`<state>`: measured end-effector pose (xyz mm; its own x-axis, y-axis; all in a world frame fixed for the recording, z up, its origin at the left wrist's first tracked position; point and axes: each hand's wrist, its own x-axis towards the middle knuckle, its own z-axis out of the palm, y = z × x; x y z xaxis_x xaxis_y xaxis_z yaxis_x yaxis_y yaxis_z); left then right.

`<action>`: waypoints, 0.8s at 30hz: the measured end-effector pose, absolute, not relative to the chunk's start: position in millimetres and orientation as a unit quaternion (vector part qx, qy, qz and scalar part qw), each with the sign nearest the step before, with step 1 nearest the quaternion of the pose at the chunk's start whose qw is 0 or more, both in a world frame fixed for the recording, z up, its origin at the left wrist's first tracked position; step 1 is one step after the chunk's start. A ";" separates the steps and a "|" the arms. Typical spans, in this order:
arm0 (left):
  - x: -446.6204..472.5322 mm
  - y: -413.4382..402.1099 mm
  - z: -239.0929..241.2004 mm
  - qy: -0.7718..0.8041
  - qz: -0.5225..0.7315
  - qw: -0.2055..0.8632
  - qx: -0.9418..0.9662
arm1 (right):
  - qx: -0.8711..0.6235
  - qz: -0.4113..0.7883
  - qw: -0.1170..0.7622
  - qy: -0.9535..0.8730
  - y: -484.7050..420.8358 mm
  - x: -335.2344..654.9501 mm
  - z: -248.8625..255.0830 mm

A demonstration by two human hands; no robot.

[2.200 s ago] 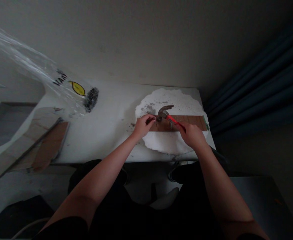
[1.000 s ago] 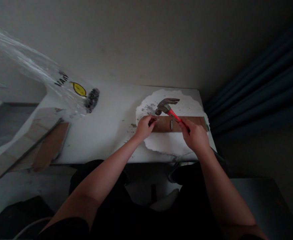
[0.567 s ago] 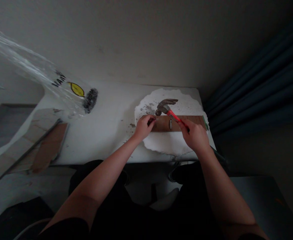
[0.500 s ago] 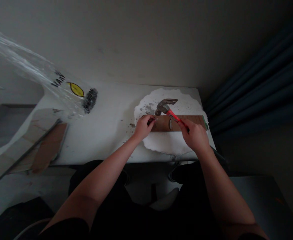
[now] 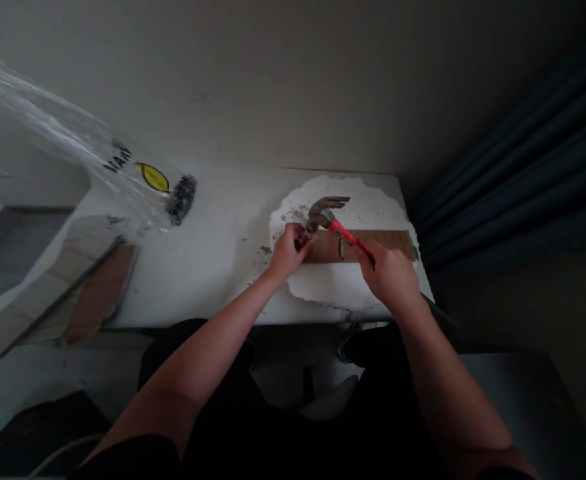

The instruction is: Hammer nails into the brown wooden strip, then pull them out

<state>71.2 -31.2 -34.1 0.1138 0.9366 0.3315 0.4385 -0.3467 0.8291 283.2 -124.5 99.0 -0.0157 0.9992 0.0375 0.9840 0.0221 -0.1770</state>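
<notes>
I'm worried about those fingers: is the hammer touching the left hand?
Cannot tell. In the head view, the hammer looks close beside the left hand, but neither contact nor gap shows plainly.

Board (image 5: 380, 245): left end hidden behind left hand (image 5: 289, 252). Anything between thumb and fingertips there too small to tell. Hammer (image 5: 341, 231): handle end hidden inside right hand (image 5: 389, 272). Plastic wrap (image 5: 63, 123) cut off by left edge, curtain (image 5: 533, 160) by right edge.
</notes>
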 end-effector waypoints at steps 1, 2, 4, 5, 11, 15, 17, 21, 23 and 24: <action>71.0 -31.1 -34.4 0.498 0.442 0.278 0.692 | -0.699 0.051 0.067 -0.711 -124.7 282.3 100.1; 70.8 -31.1 -34.6 0.499 0.442 0.277 0.692 | -0.699 0.053 0.060 -0.710 -125.0 281.4 100.8; 70.6 -31.2 -34.4 0.499 0.442 0.279 0.691 | -0.702 0.052 0.057 -0.708 -125.5 279.7 101.0; 70.6 -31.4 -34.2 0.500 0.442 0.281 0.690 | -0.703 0.050 0.060 -0.707 -125.7 278.9 100.6; 72.1 -32.7 -32.6 0.511 0.431 0.272 0.692 | -0.692 0.059 0.073 -0.716 -127.5 278.5 99.3; 72.6 -32.8 -32.6 0.502 0.434 0.284 0.692 | -0.704 0.059 0.076 -0.704 -128.4 279.1 101.6; 72.2 -32.8 -32.4 0.506 0.435 0.273 0.693 | -0.703 0.063 0.062 -0.705 -128.5 279.1 102.7; 71.6 -33.0 -31.4 0.500 0.437 0.281 0.693 | -0.705 0.058 0.072 -0.703 -129.3 279.5 104.9; 71.7 -33.1 -30.6 0.500 0.435 0.282 0.694 | -0.707 0.055 0.073 -0.701 -129.7 279.6 105.1; 71.8 -33.0 -30.3 0.501 0.436 0.277 0.695 | -0.707 0.054 0.068 -0.702 -129.7 279.5 104.8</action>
